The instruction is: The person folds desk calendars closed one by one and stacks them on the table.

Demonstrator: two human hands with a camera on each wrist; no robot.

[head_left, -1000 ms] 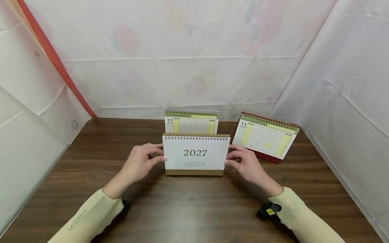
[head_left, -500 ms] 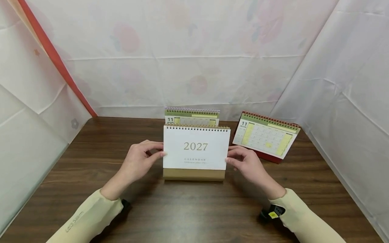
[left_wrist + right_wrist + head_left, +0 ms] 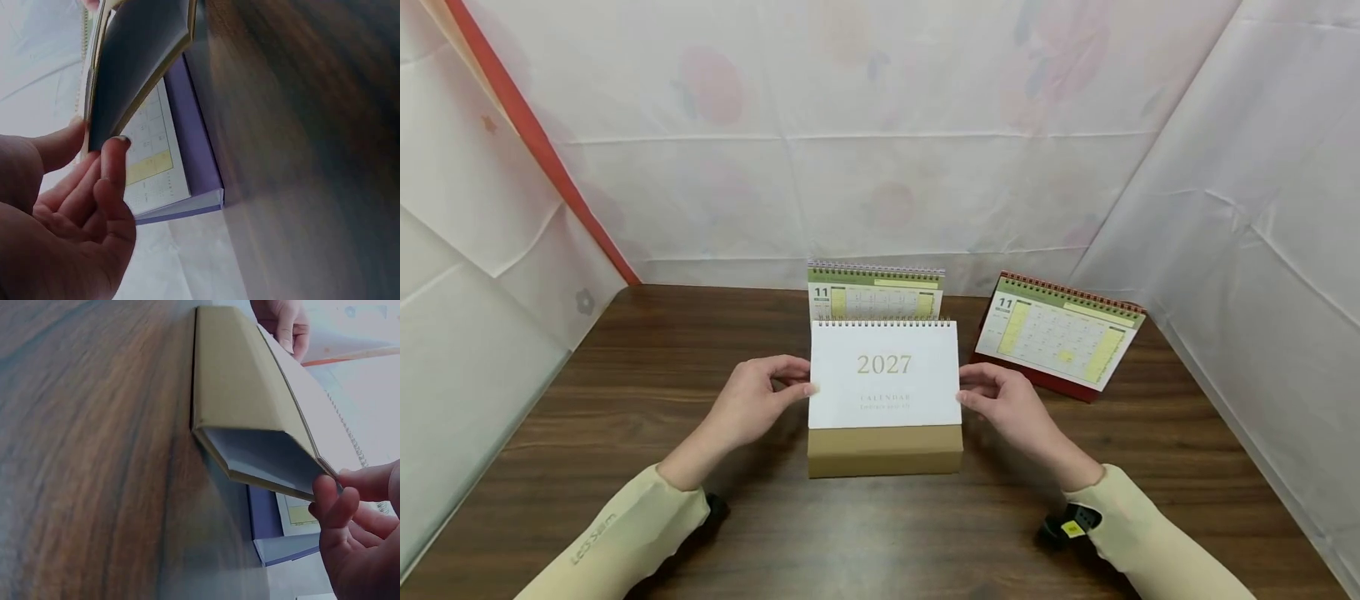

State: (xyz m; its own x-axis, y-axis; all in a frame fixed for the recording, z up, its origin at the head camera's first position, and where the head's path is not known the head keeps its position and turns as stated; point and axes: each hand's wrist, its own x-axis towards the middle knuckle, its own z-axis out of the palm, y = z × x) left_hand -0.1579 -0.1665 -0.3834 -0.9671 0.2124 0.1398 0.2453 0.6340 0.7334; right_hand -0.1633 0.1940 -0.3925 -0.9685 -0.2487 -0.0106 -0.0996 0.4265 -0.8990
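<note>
While left hand [image 3: 758, 402] pinches the 2027 calendar [image 3: 886, 383] at its left edge, right hand [image 3: 1006, 404] pinches the right edge; calendar between them, just below frame centre. Purple calendar [image 3: 880, 302] behind; red calendar [image 3: 1060, 333] right of centre.

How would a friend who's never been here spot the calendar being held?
Look to the middle of the dark wooden table, between the left hand and the right hand. They hold a white-and-gold calendar by its sides. The purple calendar and red calendar farther back each show a green-headed page marked 11, but this one's white front reads 2027.
</note>
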